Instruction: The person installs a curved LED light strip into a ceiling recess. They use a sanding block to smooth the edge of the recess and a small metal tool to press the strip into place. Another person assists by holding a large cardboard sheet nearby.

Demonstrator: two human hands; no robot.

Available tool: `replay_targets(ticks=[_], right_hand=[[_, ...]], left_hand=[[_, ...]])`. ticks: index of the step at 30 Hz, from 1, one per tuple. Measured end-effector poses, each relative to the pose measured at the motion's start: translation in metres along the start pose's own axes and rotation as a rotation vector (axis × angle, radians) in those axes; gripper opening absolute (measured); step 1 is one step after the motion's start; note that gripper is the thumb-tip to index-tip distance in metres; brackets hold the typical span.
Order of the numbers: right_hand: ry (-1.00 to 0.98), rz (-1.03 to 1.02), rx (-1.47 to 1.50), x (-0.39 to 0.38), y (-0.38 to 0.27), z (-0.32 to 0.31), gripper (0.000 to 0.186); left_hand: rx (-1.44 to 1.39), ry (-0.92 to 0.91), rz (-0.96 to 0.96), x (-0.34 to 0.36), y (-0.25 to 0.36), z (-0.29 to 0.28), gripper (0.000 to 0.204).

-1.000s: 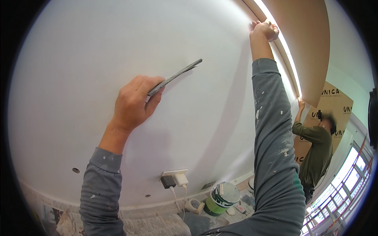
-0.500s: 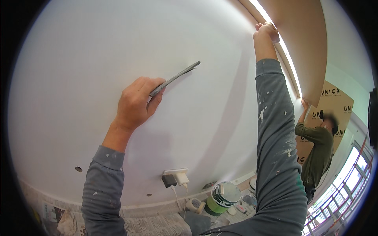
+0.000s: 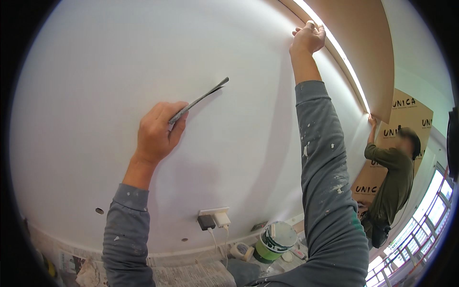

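Note:
My left hand (image 3: 158, 131), left of centre, grips a long, thin grey tool (image 3: 198, 99) in front of the white wall (image 3: 114, 67). The tool slants up to the right; its exact kind is unclear. My right hand (image 3: 310, 37) is raised, fingers curled, at a glowing light strip (image 3: 342, 52) along the edge of a curved tan panel (image 3: 370, 43); what its fingers hold, if anything, I cannot make out.
A co-worker (image 3: 392, 177) reaches up to the panel's far end, beside printed cardboard (image 3: 401, 107). Below are plugged chargers (image 3: 221, 219), a green-and-white bucket (image 3: 271, 246), a newspaper covering (image 3: 189, 270) and a metal frame (image 3: 413, 239) by the window.
My right hand has moved left with the panel in view. My left hand and tool sit a little lower and further left. The co-worker appears further right, head lowered slightly.

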State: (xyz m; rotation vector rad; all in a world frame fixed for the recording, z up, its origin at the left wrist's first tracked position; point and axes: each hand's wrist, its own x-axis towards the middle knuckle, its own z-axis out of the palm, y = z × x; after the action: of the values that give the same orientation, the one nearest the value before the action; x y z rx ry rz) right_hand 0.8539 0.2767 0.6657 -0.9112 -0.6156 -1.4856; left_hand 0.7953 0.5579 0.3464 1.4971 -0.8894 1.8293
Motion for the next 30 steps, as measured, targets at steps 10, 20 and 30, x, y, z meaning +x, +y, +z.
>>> replay_targets(ticks=[10, 20, 30], right_hand=[[-0.013, -0.32, -0.514, -0.011, 0.018, 0.019, 0.058], [0.091, -0.342, -0.498, 0.015, 0.035, 0.02, 0.056], [0.04, -0.247, -0.34, 0.002, 0.026, 0.017, 0.058]], left_hand=[[0.01, 0.029, 0.043, 0.0, -0.002, 0.0, 0.015], [0.02, 0.023, 0.06, 0.0, -0.001, 0.003, 0.013], [0.016, 0.041, 0.066, -0.002, -0.002, 0.004, 0.013]])
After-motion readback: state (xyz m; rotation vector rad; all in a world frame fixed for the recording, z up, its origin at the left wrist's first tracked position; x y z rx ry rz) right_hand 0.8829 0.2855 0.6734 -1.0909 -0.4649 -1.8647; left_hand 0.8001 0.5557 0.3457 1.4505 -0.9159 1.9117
